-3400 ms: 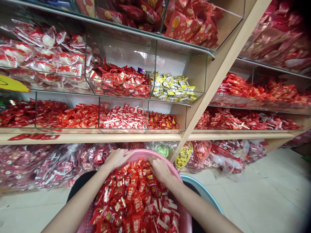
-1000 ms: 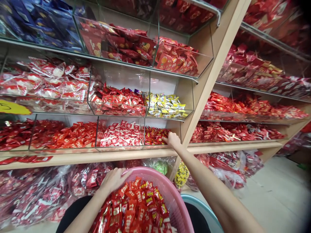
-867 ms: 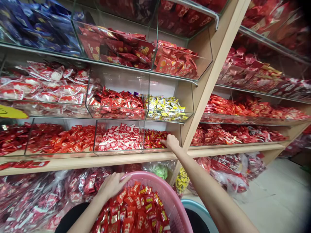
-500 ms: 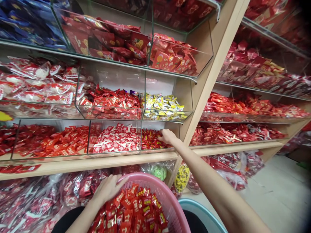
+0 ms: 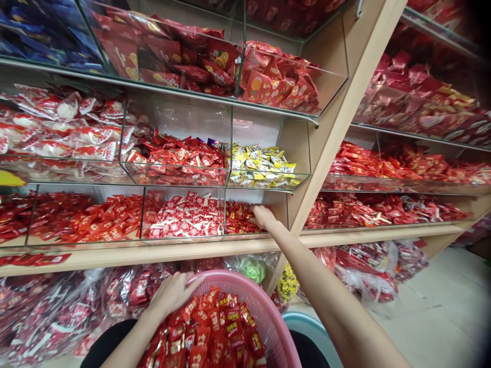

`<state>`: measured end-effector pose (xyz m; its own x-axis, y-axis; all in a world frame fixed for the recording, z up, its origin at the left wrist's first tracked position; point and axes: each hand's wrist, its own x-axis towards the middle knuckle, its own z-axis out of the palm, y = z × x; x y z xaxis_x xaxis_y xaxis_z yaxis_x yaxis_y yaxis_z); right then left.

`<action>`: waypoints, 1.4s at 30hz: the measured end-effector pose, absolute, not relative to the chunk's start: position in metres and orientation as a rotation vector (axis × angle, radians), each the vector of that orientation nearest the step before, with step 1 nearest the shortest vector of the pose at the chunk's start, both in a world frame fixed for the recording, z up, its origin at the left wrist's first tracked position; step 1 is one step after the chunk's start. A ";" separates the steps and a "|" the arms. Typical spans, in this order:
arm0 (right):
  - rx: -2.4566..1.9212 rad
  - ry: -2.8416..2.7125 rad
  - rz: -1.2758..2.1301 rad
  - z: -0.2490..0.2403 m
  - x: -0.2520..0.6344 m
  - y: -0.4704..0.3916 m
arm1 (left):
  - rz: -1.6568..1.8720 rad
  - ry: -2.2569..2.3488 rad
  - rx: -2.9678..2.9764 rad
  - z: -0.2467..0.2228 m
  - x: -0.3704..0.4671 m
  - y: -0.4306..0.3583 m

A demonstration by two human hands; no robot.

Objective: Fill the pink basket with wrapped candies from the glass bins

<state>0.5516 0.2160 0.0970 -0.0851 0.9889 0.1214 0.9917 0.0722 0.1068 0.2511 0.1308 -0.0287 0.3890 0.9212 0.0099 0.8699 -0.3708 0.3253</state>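
Shelving (image 5: 337,117) of pale wood fills the frame from upper left to right edge, its slanted upright crossing the middle. Clear plastic bins (image 5: 268,181) sit in tiers on it, their walls glossy and thin, each heaped with small crinkly foil packets: blue at upper left, white-and-red at left, yellow (image 5: 261,166) at centre, red almost everywhere else. Big clear bags (image 5: 57,312) of more packets slump along the lower left and under the shelf at lower right, on a pale tiled floor.

At bottom centre a round pink basket (image 5: 264,312) of perforated plastic holds a heap of red packets (image 5: 215,332), flat, shiny and printed in white. Part of a blue-grey rim (image 5: 318,332) shows just beside it.

The left hand (image 5: 172,291) rests on the basket's far rim, fingers curled over the edge and clamped on it. The right hand (image 5: 263,217) reaches into the bin (image 5: 249,232) at the right end of the lowest tier, centre of the frame, fingers down among its red-and-gold packets (image 5: 240,220); whether they are closed on any I cannot tell.

By my reading the step in hand is loading or sorting packets in that bin, basket steadied meanwhile. The next move seems to call for a loose, scooping grip, since the foil is slippery and the packets slide over one another.
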 end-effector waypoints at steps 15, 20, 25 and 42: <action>-2.094 -2.339 -0.328 0.097 0.560 0.206 | 0.252 1.592 2.373 -0.021 0.257 0.126; -2.067 -2.362 -0.337 0.094 0.565 0.205 | 0.233 1.589 2.366 -0.020 0.258 0.126; -2.090 -2.323 -0.382 0.090 0.567 0.205 | 0.223 1.588 2.360 -0.019 0.259 0.125; -1.995 -2.393 -0.386 0.090 0.564 0.206 | 0.217 1.604 2.356 -0.015 0.260 0.124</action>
